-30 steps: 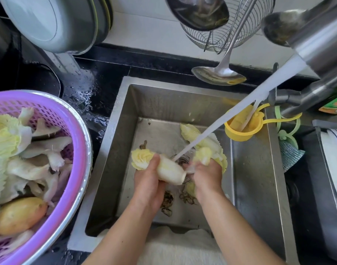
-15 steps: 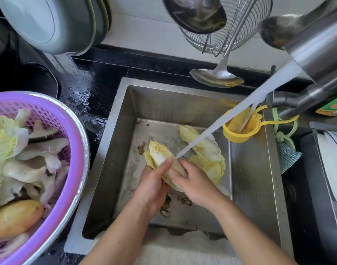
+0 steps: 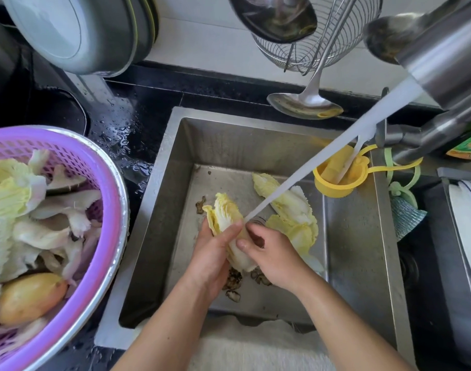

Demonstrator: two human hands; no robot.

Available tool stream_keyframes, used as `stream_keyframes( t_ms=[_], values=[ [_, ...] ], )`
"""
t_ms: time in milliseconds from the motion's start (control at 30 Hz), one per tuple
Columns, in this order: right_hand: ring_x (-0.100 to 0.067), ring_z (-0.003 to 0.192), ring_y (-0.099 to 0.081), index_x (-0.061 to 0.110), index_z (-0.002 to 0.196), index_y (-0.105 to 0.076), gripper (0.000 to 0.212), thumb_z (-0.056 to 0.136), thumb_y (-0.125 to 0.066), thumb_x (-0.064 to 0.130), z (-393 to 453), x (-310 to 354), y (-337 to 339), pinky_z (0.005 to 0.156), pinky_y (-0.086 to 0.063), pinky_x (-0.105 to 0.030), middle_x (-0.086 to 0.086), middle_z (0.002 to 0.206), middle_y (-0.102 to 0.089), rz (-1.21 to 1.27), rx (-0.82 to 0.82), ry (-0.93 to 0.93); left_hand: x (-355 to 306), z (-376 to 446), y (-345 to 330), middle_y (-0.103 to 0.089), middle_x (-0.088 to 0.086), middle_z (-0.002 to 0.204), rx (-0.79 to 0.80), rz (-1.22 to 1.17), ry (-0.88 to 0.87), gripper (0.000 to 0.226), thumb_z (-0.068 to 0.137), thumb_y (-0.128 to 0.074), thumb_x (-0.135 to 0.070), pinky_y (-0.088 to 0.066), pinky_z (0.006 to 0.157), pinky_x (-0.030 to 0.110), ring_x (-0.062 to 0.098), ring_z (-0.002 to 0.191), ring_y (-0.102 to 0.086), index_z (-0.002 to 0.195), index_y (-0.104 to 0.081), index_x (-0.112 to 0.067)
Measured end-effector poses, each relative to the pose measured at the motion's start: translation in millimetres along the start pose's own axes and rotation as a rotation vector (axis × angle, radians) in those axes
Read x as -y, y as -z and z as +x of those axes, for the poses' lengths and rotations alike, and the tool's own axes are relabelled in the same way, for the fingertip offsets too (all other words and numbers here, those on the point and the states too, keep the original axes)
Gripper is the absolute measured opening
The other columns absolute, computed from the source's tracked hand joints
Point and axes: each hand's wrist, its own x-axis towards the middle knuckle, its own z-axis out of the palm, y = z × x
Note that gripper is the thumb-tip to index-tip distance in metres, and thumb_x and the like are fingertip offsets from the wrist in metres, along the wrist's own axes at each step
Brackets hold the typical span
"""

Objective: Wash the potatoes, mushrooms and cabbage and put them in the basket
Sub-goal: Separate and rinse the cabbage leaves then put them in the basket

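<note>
The task looks well advanced, though not finished; the purple basket (image 3: 114, 199), on the counter (image 3: 127, 124) left of the sink (image 3: 362, 263), already holds cabbage leaves (image 3: 7, 194), pale mushrooms (image 3: 55, 223) and a potato (image 3: 28, 295), so those seem washed and put away. Over the sink's middle the left hand (image 3: 213, 261) grips a cabbage piece (image 3: 226, 218) under the running stream of water (image 3: 322, 162); the right hand (image 3: 271, 253) has its fingers curled against the stalk end of that piece, and whether it clasps or merely rubs it I cannot tell. More cabbage (image 3: 290, 207) lies on the sink floor just right of the held piece, seemingly not yet rinsed; dark scraps (image 3: 234, 279) sit near the sink's front. What is left, I judge, is rinsing these pieces and moving them to the basket. A green and orange label (image 3: 469, 148) shows beyond the sink's right rim; its writing is too small to read.
</note>
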Motion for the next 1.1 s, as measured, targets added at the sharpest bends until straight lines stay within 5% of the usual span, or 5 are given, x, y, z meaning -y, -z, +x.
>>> stream_keyframes(
  t_ms=[233,467,733,900,1100],
  values=[
    [-0.015,0.067,-0.057,0.023,0.085,-0.054,0.030,0.110,-0.038,0.031,-1,17,4,0.059,-0.042,-0.032,0.000,0.079,-0.062,-0.323,0.021,0.005,3,-1,-3,-0.073,0.018,0.118,-0.052,0.145,-0.142,0.043,0.092,-0.079,-0.023,-0.057,0.100,0.052,0.035,0.112,-0.072,0.128,-0.058,-0.012],
    [-0.019,0.068,-0.058,0.020,0.097,-0.050,0.014,0.106,-0.045,0.029,4,29,3,0.054,-0.042,-0.031,0.000,0.081,-0.057,-0.542,0.050,-0.040,8,-4,-6,-0.074,0.002,0.102,-0.084,0.411,-0.257,0.025,0.096,-0.075,-0.026,-0.061,0.091,0.042,0.022,0.100,-0.073,0.114,-0.059,-0.024],
    [-0.019,0.097,-0.068,0.025,0.113,-0.064,0.020,0.098,-0.053,0.032,26,19,-5,0.087,-0.061,-0.045,0.004,0.110,-0.070,-0.066,-0.215,-0.390,1,-8,-8,-0.078,-0.004,0.102,-0.157,0.381,-0.280,0.023,0.094,-0.077,-0.027,-0.061,0.090,0.044,0.016,0.098,-0.075,0.113,-0.065,-0.027],
    [-0.034,0.096,-0.073,0.012,0.110,-0.073,0.021,0.098,-0.057,0.021,27,23,-20,0.074,-0.064,-0.046,-0.013,0.102,-0.078,0.643,-0.161,-0.690,-1,-7,-10,-0.078,-0.003,0.101,-0.233,0.251,-0.314,0.018,0.097,-0.073,-0.020,-0.058,0.078,0.025,0.013,0.096,-0.075,0.114,-0.068,-0.019],
    [-0.027,0.090,-0.074,0.015,0.095,-0.071,0.017,0.100,-0.055,0.019,31,14,-45,0.084,-0.063,-0.047,-0.008,0.097,-0.077,0.564,-0.509,-0.599,4,0,-11,-0.076,0.001,0.114,-0.244,0.197,-0.194,0.034,0.097,-0.071,-0.015,-0.060,0.092,0.040,0.018,0.107,-0.074,0.128,-0.060,-0.023]
  ],
)
